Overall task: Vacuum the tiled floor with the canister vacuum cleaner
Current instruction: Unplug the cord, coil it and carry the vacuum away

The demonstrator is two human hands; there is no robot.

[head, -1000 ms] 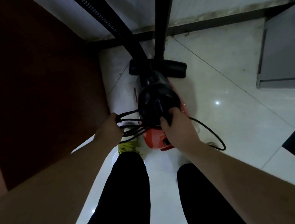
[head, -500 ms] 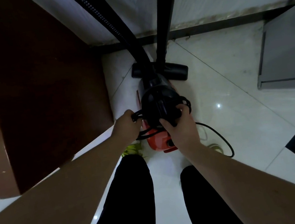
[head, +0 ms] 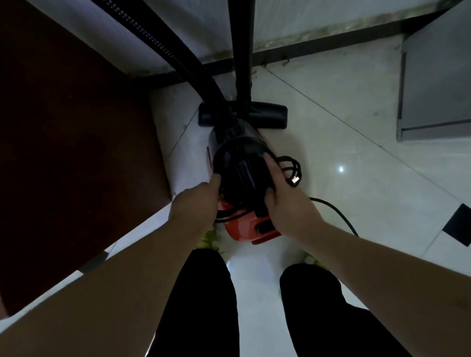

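Hands on red canister vacuum cleaner (head: 244,226), left hand (head: 197,201) and right hand (head: 286,201) curled against its black top, power cord (head: 290,169) looped at right, tiled floor (head: 362,141) below.

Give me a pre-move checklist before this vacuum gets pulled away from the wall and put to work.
1. Both hands on the canister: ok. The left hand and right hand rest on either side of the canister vacuum's black top.
2. Power cord unwound: not ok. Loops hang bunched at the canister's right side.
3. Plug in a socket: not ok. It dangles loose beside the loops.
4. Floor head flat on the tiled floor: ok, just ahead of the canister, by the wall.
5. Hose joined to the canister: cannot tell; the joint is dark.
6. Power switch state: cannot tell.
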